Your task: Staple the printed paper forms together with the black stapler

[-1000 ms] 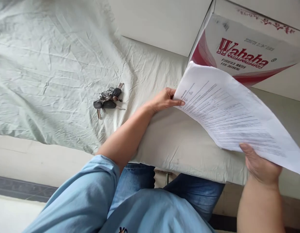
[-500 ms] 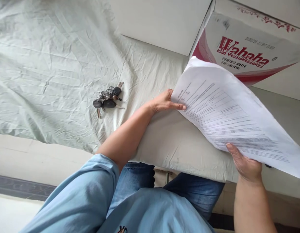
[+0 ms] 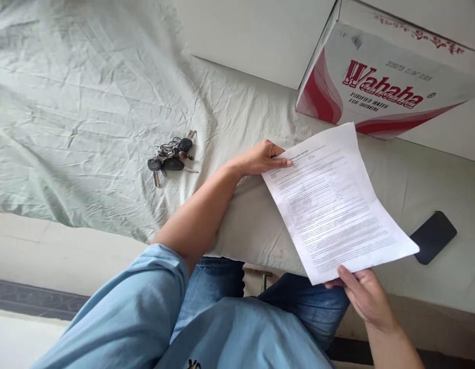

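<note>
The printed sheet of paper [image 3: 332,205] lies slanted on the pale bedsheet [image 3: 87,102], its top corner toward eleven o'clock and its bottom edge hanging a little past the mattress edge at about five o'clock. Since that lower end has nothing under it, the sheet could sag, crease or slide off toward the person's lap if the lower grip loosens; a pull from one hand against the other could also crumple or tear it at a pinched corner, and a drift toward three o'clock would carry it onto the phone. The left hand [image 3: 260,158] sits at the paper's ten o'clock corner, fingers mostly curled with the thumb and forefinger closed on the top edge, pinning it to the bed. The right hand [image 3: 366,297] is at the five o'clock edge, loosely curled, its fingertips under the bottom margin and the thumb on top, so it pinches the sheet lightly rather than gripping hard. At three o'clock from the paper, near but apart, lies a dark phone [image 3: 433,237], face down or screen dark. At twelve to one o'clock stands a white and red cardboard box [image 3: 387,82] marked as drinking water, its lower edge just beside the paper's top corner. Well apart at nine o'clock, a bunch of keys [image 3: 171,156] rests on the wrinkled cloth.
</note>
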The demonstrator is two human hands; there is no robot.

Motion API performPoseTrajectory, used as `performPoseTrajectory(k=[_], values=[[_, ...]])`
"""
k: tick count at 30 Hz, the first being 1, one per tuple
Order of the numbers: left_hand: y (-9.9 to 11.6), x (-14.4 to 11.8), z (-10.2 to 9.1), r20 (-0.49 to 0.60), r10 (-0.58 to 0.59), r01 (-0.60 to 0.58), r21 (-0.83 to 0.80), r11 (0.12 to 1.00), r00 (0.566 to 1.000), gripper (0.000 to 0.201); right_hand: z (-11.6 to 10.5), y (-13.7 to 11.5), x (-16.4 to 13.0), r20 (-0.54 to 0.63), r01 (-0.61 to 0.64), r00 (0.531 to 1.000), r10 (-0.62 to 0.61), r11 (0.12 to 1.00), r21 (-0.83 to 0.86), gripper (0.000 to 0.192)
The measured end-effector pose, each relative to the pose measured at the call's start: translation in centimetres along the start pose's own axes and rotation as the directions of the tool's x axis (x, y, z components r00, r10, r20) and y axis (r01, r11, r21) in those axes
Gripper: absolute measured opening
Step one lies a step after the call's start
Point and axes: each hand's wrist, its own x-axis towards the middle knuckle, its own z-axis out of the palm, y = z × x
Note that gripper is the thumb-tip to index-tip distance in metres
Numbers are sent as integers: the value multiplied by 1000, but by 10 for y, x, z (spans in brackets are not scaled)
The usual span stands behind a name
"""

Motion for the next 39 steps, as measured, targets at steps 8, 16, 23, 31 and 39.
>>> performPoseTrajectory(k=[8, 16, 23, 31, 39], values=[[7, 0, 13, 318, -40, 62, -62, 996, 947, 52, -59, -58, 34, -97, 307, 943, -318, 945, -113, 75], [16, -4, 22, 339, -120, 115, 37, 993, 933, 48, 21, -106, 121, -12, 371, 921, -389, 888, -273, 57], [25, -6, 26, 365, -164, 98, 191, 977, 916, 36, 20, -110, 165, 35, 384, 919, -394, 868, -316, 55], [9, -4, 26, 90, -105, 79, 258, 963, 990, 30, -4, -104, 162, -73, 305, 922, -381, 828, -470, 44], [-5, -7, 45, -104, 58, -11, 408, 913, 993, 28, -11, -102, 166, -141, 258, 920, -366, 836, -485, 36]])
